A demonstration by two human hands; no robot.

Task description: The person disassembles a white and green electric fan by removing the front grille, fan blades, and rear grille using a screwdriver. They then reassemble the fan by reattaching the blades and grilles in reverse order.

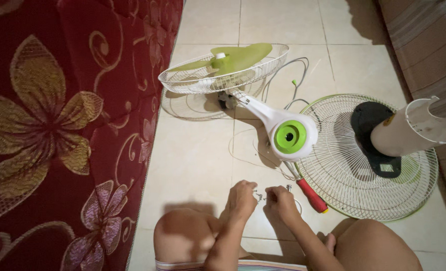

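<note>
Right now your left hand (242, 196) and right hand (279, 200) pinch small metal screws (259, 196) between them, a red-handled screwdriver (311, 195) just beside your right.

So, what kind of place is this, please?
Probably a room in a home, not a workshop: the person sits on a tiled floor beside a red flowered mattress, with a partly dismantled fan and its loose grille spread out.

Screwdriver (312, 195) right of hands; fan guard (363, 195) further right.
</note>
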